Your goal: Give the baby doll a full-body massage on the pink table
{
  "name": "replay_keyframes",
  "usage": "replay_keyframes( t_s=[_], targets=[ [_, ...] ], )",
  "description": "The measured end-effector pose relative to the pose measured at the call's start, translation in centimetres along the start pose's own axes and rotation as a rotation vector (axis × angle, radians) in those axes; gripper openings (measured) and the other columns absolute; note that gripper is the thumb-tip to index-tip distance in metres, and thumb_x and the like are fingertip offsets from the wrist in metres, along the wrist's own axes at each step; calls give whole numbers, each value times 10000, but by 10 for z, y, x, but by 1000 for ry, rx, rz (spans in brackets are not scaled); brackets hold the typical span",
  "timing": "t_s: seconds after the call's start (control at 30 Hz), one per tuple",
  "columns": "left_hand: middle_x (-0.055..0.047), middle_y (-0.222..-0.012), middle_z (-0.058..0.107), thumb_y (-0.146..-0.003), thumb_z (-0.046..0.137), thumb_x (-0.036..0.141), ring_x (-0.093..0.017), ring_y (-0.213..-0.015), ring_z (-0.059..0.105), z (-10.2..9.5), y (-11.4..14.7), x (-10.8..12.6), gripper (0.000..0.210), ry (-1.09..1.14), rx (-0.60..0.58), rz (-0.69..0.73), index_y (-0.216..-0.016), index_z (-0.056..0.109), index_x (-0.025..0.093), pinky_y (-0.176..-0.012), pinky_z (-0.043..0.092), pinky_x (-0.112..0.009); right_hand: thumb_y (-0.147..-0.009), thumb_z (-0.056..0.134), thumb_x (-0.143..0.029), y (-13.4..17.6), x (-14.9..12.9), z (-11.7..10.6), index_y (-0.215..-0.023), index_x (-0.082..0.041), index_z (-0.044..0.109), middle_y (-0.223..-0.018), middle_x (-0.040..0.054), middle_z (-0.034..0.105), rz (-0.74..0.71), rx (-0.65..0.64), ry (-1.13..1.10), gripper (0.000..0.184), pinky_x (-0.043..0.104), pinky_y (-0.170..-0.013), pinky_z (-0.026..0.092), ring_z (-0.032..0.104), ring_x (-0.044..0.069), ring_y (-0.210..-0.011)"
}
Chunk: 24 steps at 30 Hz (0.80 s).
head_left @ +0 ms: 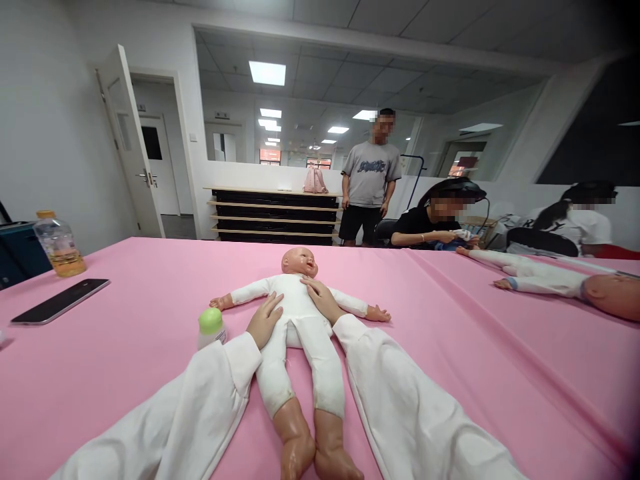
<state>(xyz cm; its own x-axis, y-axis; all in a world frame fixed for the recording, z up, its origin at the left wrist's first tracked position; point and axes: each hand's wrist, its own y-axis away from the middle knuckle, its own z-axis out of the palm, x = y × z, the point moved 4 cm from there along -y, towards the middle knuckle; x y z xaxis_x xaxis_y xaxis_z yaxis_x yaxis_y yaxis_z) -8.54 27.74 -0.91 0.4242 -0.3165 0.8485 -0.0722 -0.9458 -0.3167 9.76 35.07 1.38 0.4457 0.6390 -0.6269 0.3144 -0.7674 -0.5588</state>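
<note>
A baby doll with a white cloth body lies on its back on the pink table cover, its head away from me and its feet towards me. My left hand rests on the left side of the doll's belly, fingers stretched out. Higher up, my right hand lies on the right side of its chest, the fingers straight and laid against the cloth. Neither hand grasps anything. Beside my left wrist stands a small white bottle with a green cap, partly hidden by my sleeve.
At the left lie a phone and a clear bottle of yellow liquid. Another doll lies at the right. Behind the table are a standing person, two seated people, and a low shelf with a pink backpack.
</note>
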Motion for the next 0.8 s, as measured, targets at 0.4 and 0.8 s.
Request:
replay_keyframes(
  t_s=[0.4,0.8],
  targets=[
    [-11,-1311,490,-826,426,183,-156,-1250,410,-6,31,10,390,-36,170,-173,-1189,568,201,-1083,280,-301,-814,431,-524,69,10,-2,-1218,-213,541,-1384,82,402,189,40,-116,522,390,-1109,218,287,224,-1327],
    [-97,-1205,577,-776,410,193,-227,-1145,505,-16,22,28,374,-278,244,-212,-1105,581,143,-1004,366,-362,-766,412,-158,63,-52,-27,-1004,-161,633,-1057,88,648,261,134,256,325,393,-962,404,574,231,-1017]
  ],
)
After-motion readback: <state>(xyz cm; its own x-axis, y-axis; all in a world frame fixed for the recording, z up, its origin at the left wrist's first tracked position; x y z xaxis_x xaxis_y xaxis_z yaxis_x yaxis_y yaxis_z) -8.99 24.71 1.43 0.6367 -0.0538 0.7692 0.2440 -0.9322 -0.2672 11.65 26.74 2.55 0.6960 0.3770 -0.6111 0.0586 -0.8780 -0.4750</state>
